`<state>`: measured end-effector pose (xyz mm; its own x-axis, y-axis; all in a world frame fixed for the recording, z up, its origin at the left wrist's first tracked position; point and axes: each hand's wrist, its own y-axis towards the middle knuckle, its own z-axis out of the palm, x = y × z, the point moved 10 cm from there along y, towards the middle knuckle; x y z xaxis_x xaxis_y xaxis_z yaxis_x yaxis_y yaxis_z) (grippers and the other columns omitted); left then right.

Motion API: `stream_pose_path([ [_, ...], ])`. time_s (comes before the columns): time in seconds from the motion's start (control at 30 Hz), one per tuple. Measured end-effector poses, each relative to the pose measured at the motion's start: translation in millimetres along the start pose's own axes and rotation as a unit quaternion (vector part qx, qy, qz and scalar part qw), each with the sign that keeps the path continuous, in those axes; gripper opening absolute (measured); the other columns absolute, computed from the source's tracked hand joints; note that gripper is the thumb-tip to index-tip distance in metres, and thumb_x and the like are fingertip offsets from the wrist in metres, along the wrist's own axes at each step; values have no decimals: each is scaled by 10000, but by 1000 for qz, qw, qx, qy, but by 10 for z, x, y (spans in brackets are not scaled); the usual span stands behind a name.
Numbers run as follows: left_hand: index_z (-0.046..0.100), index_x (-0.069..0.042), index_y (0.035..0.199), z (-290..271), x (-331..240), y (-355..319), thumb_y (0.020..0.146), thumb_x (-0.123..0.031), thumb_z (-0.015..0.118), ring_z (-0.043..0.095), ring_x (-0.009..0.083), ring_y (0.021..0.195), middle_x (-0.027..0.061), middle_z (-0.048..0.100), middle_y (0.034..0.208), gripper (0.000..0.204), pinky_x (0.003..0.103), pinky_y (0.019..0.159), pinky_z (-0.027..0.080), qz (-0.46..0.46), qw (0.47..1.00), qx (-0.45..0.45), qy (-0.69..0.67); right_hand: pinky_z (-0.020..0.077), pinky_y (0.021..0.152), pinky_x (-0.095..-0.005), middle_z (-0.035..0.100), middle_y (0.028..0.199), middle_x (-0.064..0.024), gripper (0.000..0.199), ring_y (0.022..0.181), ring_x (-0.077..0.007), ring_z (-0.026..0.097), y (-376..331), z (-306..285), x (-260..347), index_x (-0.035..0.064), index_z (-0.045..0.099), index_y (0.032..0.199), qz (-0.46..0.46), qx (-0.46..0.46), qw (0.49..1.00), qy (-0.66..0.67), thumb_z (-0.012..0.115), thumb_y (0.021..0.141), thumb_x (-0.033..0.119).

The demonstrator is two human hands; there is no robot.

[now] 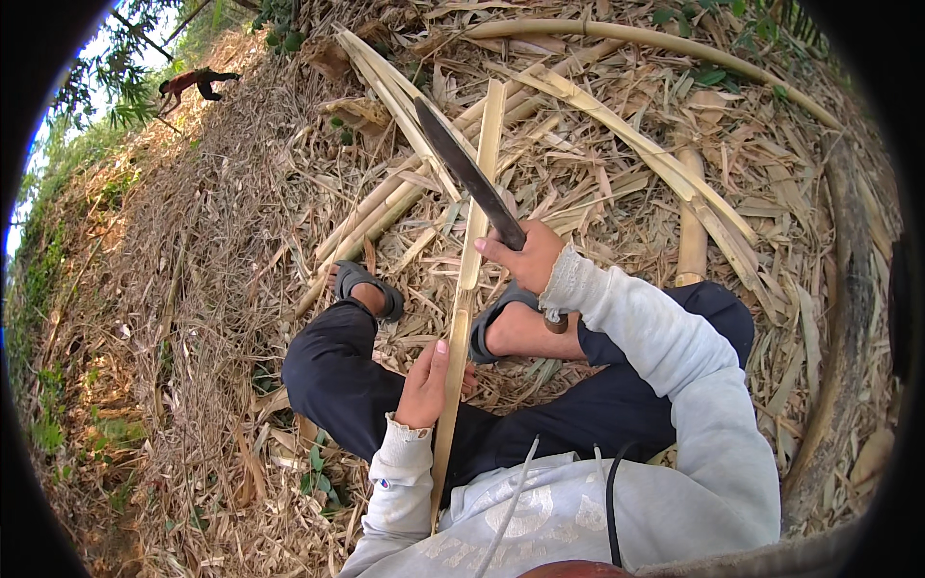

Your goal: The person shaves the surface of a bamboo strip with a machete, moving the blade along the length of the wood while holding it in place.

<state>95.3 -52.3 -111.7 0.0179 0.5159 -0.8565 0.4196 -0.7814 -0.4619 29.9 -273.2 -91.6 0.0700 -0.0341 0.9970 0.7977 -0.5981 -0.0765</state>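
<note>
Gripping long blade [469, 176], pale bamboo strip [472, 250]

Soft, even daylight covers the scene, with no hard shadows on the dry leaf litter [193, 289]. A patch of sky [39, 164] at the upper left is blown out to near white. The fisheye lens bends straight bamboo poles [626, 39] near the rim, and black vignetting rings the picture. The centre is sharp; the edges are smeared and soft.

Bamboo poles [617, 125] on dry leaf litter [193, 241], distant person [193, 85]
</note>
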Motion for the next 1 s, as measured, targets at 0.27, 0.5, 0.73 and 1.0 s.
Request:
stream_pose_path([
  [0.27, 506, -18, 1000, 311, -354, 89, 1047, -428, 288, 441, 125, 436, 23, 430, 575, 467, 254, 438, 389, -10, 992, 75, -100, 377, 507, -298, 482, 543, 26, 378, 523, -85, 423, -35, -7, 51, 24, 659, 788, -31, -15, 999, -12, 666, 898, 385],
  [0.5, 466, -64, 912, 314, -353, -18, 1045, -438, 308, 230, 66, 391, -30, 267, 542, 427, 233, 372, 232, -45, 983, 71, -160, 431, 525, -318, 579, 582, -77, 397, 534, -135, 537, -245, 98, 403, 26, 691, 862, -64, 11, 988, -139, 635, 918, 414],
  [0.73, 477, -68, 932, 291, -425, -104, 1046, -421, 329, 257, 53, 421, -33, 304, 575, 400, 219, 390, 235, -43, 981, 67, -178, 449, 532, -359, 578, 588, -138, 376, 518, -259, 566, -355, 258, 511, 29, 688, 870, -192, 44, 961, -194, 623, 921, 396],
  [1.0, 477, -67, 972, 288, -761, -56, 1043, -438, 314, 280, 61, 408, -17, 338, 595, 412, 226, 386, 274, -73, 985, 77, -137, 450, 548, -370, 552, 583, -116, 443, 537, -277, 559, -345, 139, 577, 24, 630, 832, -163, 31, 966, -198, 557, 946, 446],
])
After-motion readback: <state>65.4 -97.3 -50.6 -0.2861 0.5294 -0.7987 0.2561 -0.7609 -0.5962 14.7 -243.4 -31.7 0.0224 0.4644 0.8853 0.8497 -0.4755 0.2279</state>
